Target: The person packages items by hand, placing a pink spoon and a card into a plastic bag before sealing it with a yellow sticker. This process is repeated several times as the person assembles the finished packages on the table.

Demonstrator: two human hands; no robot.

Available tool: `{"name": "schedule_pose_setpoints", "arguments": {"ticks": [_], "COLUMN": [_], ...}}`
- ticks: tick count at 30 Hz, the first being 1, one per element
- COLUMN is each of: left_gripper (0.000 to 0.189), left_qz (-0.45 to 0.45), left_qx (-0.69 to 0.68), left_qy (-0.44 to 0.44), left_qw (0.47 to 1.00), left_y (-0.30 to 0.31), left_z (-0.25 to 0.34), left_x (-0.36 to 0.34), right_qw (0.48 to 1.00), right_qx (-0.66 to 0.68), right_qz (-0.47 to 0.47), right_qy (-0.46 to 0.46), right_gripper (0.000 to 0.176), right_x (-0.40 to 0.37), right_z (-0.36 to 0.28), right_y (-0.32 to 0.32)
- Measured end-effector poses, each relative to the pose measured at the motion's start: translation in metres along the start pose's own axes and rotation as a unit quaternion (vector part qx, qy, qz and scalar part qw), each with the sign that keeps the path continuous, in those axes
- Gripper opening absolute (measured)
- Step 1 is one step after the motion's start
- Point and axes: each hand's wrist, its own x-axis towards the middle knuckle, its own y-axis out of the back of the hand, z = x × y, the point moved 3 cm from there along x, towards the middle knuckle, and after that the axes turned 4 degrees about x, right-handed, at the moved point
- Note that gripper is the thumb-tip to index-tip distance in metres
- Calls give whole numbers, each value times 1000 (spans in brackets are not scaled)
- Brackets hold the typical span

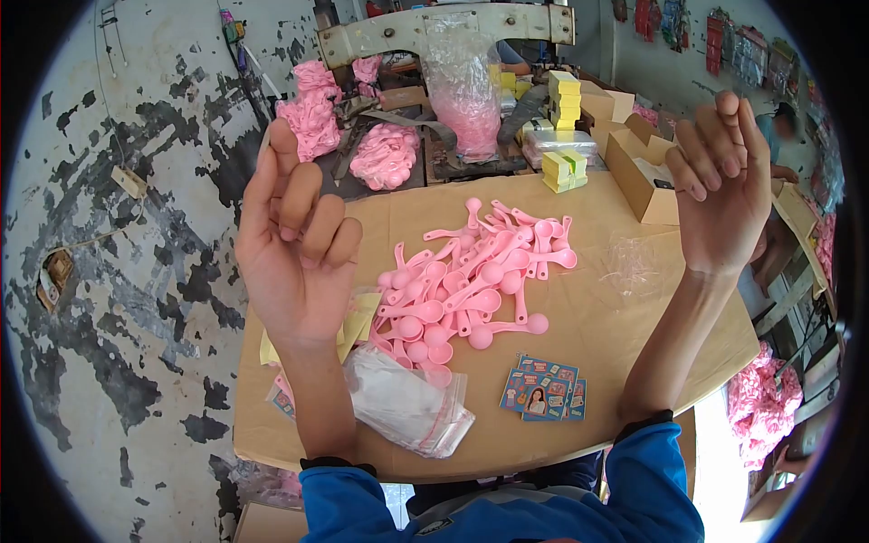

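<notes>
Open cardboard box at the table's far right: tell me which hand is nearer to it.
Right. The right hand is raised, appearing just right of the open cardboard box; the left hand is raised well to its left, across the pink spoons.

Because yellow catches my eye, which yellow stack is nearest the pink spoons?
The shorter stack, at the far edge of the brown table; the taller stack stands behind it, farther from the spoons.

My brown table (588, 330) carries a heap of pink spoons (466, 288). Nearer me than the heap lie plastic bags (405, 404) and blue cards (545, 387); left of it, yellow sheets (364, 317); right, clear strands (631, 269); beyond it, a yellow stack (565, 171).
</notes>
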Motion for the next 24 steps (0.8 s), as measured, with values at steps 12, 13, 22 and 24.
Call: {"name": "schedule_pose_setpoints", "arguments": {"ticks": [12,13,22,24], "left_gripper": [25,23,25,27], "left_qz": [91,99,56,34], "left_qx": [108,139,222,230], "left_qy": [-70,-84,-195,-210], "left_qw": [988,982,954,950], "left_y": [8,9,-17,-21], "left_z": [-3,-1,13,19], "left_x": [1,1,-12,-17], "right_qw": [998,997,993,994], "right_qx": [-49,-60,-93,-94], "right_qz": [41,46,71,55], "right_qy": [2,2,1,1], "right_gripper": [33,33,34,32], "right_x": [0,0,0,0], "right_z": [0,1,6,6], "right_y": [1,1,-3,-4]}}
